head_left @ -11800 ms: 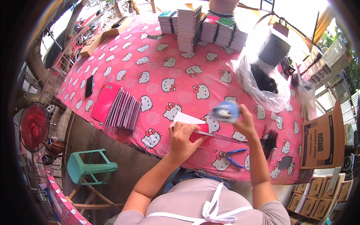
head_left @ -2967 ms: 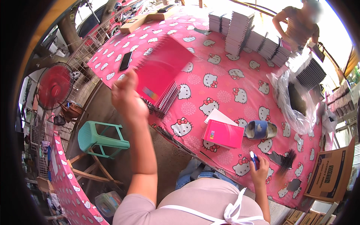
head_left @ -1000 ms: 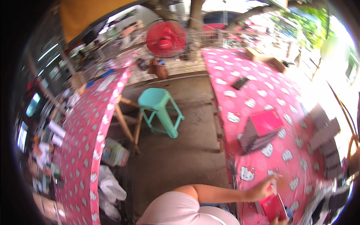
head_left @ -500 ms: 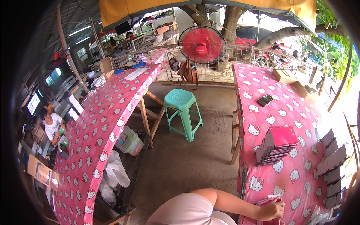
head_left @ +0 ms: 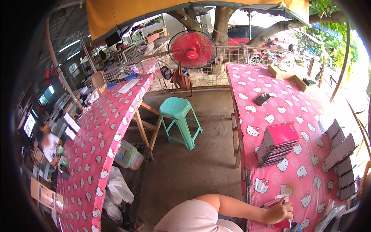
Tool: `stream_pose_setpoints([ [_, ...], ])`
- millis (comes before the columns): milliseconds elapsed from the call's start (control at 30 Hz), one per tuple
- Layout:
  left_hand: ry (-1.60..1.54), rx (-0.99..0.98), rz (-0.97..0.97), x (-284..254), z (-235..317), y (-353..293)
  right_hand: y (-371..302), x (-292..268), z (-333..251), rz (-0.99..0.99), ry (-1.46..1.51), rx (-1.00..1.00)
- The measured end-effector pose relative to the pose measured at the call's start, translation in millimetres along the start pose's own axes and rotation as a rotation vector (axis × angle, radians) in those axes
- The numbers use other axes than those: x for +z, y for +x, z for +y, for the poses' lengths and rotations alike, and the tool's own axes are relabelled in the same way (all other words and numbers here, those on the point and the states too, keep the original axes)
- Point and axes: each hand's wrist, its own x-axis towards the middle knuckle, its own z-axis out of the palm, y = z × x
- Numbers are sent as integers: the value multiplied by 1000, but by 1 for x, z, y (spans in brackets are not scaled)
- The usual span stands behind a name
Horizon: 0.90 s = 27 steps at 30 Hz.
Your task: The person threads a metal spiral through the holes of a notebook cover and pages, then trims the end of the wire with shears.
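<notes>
My left arm reaches across the bottom of the view to the right-hand table. At the table's near part, my left hand (head_left: 281,212) is closed, its fingers curled over the edge of a pink notebook (head_left: 271,203). A small white piece shows just above the knuckles; what it is I cannot make out. The hand covers much of the notebook. Farther up the table stands a stack of spiral notebooks (head_left: 284,133) with a bright pink cover on top. Rows of spiral-bound notebooks (head_left: 340,150) lie along the right edge. My right hand is out of view.
Pink patterned cloth covers the right table (head_left: 262,186) and left table (head_left: 92,143). A green stool (head_left: 176,108) stands between them. A phone (head_left: 262,99), cardboard boxes (head_left: 281,72) and clear plastic (head_left: 328,216) lie on the right table. Behind are a red fan (head_left: 192,50) and a seated person.
The view has shifted, so the tables, stool and fan appear farther left. My left hand stays at the pink notebook, its fingers still curled over it.
</notes>
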Motion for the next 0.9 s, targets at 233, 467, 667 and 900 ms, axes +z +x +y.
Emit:
stream_pose_setpoints([
  [233, -41, 47, 9, -9, 4, 15, -1, 1, 1, 16, -27, 15],
  [467, -67, 5, 7, 4, -3, 3, 4, -1, -1, 17, -52, 22],
  [667, -68, -35, -15, -12, 10, 3, 1, -3, -5, 16, -79, 24],
  [900, -39, 38, -97, -15, 1, 9, -27, -43, -3, 147, -222, 99],
])
